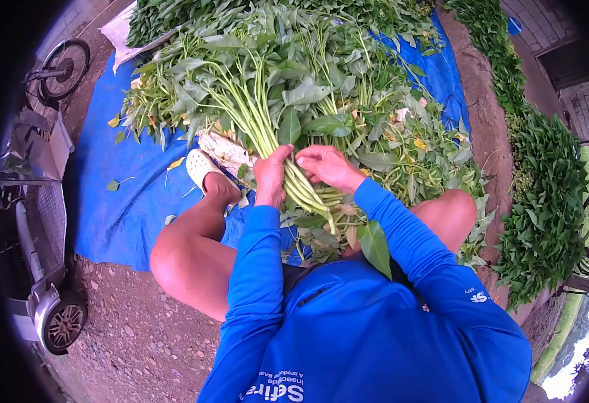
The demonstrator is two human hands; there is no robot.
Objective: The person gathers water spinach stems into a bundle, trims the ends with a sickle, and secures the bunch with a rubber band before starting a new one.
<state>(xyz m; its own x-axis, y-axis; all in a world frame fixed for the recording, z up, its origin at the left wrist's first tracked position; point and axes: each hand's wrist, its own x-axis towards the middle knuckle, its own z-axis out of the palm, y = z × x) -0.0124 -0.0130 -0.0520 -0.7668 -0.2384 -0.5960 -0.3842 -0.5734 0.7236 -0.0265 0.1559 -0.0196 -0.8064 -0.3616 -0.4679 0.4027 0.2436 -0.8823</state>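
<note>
Leafy stem bundle [261, 127] is lying across the middle of the scene, its leaves pointing to the far side and its bare ends pointing to the near side. At the far left, a spoked wheel [66, 70] is standing; at the near left, a smaller vehicle wheel [64, 324] is resting on gravel ground [140, 329]. Next, a blue tarp [106, 195] is spreading under the greens, and a yellow leaf [176, 163] is lying on it, just beside a cream perforated clog [199, 165]. The left hand [271, 178] is closing firmly around the stems. The right hand [332, 168] is resting just to the right of them with bent fingers; I cannot tell whether it is pinching any stem. One broad leaf [375, 248] is showing beside the right blue sleeve [408, 235]. Further right, loose greens [435, 161] are covering the tarp, and beyond an earthen strip [482, 101] a dense row of leafy greens [543, 188] is running from far to near.
</note>
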